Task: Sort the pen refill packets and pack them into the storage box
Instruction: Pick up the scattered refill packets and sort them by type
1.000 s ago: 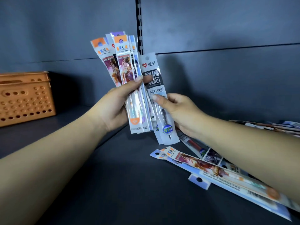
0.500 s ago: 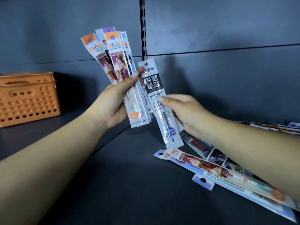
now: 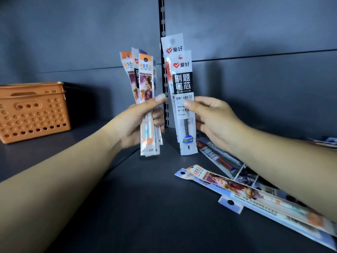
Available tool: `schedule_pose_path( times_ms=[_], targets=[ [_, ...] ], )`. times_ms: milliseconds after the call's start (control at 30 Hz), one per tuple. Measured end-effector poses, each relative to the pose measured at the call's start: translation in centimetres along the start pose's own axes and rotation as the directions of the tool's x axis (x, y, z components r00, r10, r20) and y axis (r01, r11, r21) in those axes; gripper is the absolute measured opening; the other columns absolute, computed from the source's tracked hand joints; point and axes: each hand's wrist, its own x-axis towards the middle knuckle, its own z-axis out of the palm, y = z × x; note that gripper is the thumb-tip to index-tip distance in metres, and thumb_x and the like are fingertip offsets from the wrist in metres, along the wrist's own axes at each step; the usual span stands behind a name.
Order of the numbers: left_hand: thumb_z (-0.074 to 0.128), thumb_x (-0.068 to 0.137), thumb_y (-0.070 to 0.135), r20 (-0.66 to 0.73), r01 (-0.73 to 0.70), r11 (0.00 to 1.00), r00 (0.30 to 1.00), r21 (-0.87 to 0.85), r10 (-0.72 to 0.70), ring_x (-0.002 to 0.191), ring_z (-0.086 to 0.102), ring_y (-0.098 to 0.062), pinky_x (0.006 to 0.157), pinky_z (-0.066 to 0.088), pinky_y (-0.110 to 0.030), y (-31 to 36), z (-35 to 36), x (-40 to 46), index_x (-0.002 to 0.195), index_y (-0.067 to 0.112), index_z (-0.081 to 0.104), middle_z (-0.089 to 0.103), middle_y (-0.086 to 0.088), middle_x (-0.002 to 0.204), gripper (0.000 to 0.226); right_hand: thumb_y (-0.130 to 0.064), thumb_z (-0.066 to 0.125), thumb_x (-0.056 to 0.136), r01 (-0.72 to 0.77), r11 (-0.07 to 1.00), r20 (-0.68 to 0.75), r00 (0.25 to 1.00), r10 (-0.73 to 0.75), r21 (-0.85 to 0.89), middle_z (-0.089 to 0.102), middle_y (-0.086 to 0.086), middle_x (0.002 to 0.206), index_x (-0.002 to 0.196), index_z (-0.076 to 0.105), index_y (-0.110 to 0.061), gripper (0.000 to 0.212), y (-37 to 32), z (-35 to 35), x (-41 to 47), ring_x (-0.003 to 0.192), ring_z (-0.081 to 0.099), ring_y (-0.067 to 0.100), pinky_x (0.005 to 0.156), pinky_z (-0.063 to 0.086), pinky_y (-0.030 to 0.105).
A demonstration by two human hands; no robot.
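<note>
Both hands [image 3: 138, 123] [image 3: 213, 119] grip upright refill packets [image 3: 184, 99] (left: orange bundle [image 3: 145, 84]).

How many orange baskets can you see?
1. The orange basket sits on the dark shelf at the far left, apart from both hands. Its left side runs out of view, so another could be hidden beyond the edge.

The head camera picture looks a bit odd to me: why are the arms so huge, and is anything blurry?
Head view: the wide lens stretches the forearms near the edges; the packet in the right hand reads sharply, while the loose packets at lower right are smeared; the basket throws a dark shadow on the wall beside it.
</note>
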Motion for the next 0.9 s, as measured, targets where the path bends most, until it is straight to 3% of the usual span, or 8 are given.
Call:
schedule_pose_path(
  times_ms=[100,200,367,467,600,667,733,900],
  targets=[
    [0.069,0.067,0.021,0.035,-0.008,0.998,0.999,0.055,0.006,0.057,0.059,-0.011,0.063,0.055,-0.025,-0.9,0.0,0.3,0.076,0.017,0.068,0.063,0.004,0.059,0.01,-0.013,0.062,0.082,-0.048,0.999,0.0,0.999,0.048,0.026,0.067,0.006,0.083,0.086,0.065,-0.009,0.006,-0.1,0.0,0.0,0.076,0.062,0.019,0.084,0.052,0.041],
    [0.083,0.055,0.013,0.123,0.005,1.0,0.992,0.012,-0.007,0.084,0.071,-0.022,0.071,0.058,-0.036,-1.3,0.1,0.4,0.091,0.012,0.072,0.075,-0.008,0.091,0.037,-0.014,0.062,0.081,-0.097,0.994,0.068,0.993,0.093,0.058,0.07,0.003,0.075,0.081,0.066,-0.01,0.005,0.2,0.1,-0.3,0.067,0.066,0.014,0.072,0.056,0.034],
    [0.09,0.036,0.027,0.144,0.001,0.999,0.99,-0.043,0.005,0.079,0.072,-0.022,0.067,0.058,-0.035,-1.4,0.3,0.3,0.084,0.011,0.073,0.075,-0.009,0.086,0.053,-0.009,0.06,0.082,-0.19,0.981,0.226,0.958,0.178,0.035,0.071,-0.002,0.06,0.078,0.067,-0.01,0.008,1.0,0.5,-1.1,0.055,0.067,0.009,0.06,0.058,0.026],
    [0.072,0.063,0.01,0.153,-0.025,0.999,0.988,-0.024,0.028,0.081,0.072,-0.019,0.068,0.058,-0.035,-1.3,0.8,0.2,0.079,0.015,0.071,0.075,-0.005,0.085,0.017,-0.018,0.061,0.083,-0.214,0.975,0.262,0.939,0.221,-0.055,0.071,-0.002,0.064,0.078,0.066,-0.012,0.009,1.1,0.4,-1.3,0.058,0.067,0.009,0.062,0.057,0.026],
    [0.05,0.074,0.009,0.121,-0.058,0.995,0.99,-0.08,0.068,0.074,0.07,-0.019,0.074,0.058,-0.035,-0.6,1.5,-0.1,0.065,0.016,0.066,0.073,-0.003,0.068,0.019,-0.036,0.06,0.082,-0.252,0.922,0.244,0.913,0.327,-0.295,0.066,0.002,0.083,0.093,0.06,-0.013,0.026,0.8,0.2,-1.0,0.074,0.063,0.014,0.074,0.054,0.03],
    [0.049,0.079,0.006,0.036,-0.114,0.99,0.992,-0.088,0.118,0.063,0.068,-0.017,0.066,0.058,-0.031,-0.4,1.5,-0.1,0.066,0.015,0.06,0.066,0.0,0.055,0.02,-0.041,0.059,0.081,-0.135,0.804,0.229,0.919,0.32,-0.579,0.062,-0.001,0.079,0.084,0.056,-0.015,0.026,-0.6,-0.3,-0.6,0.07,0.057,0.012,0.067,0.049,0.024],
    [0.052,0.077,0.009,-0.005,-0.149,0.987,0.989,-0.062,0.149,0.053,0.063,-0.015,0.058,0.055,-0.027,-0.6,1.6,0.1,0.065,0.017,0.058,0.058,0.002,0.049,0.015,-0.043,0.059,0.08,-0.013,0.598,0.246,0.904,0.349,-0.801,0.058,-0.004,0.072,0.074,0.057,-0.016,0.028,-2.5,-1.0,-0.3,0.062,0.051,0.008,0.055,0.042,0.018],
    [0.056,0.069,0.009,0.038,-0.119,0.993,0.992,0.018,0.119,0.047,0.054,-0.011,0.06,0.056,-0.029,-1.8,2.7,0.2,0.075,0.015,0.056,0.052,0.004,0.049,0.009,-0.044,0.066,0.071,0.055,0.243,0.217,0.662,0.717,-0.969,0.06,-0.006,0.066,0.077,0.067,-0.015,0.029,-5.5,-2.5,-1.8,0.065,0.052,0.011,0.056,0.043,0.019]
  ],
)
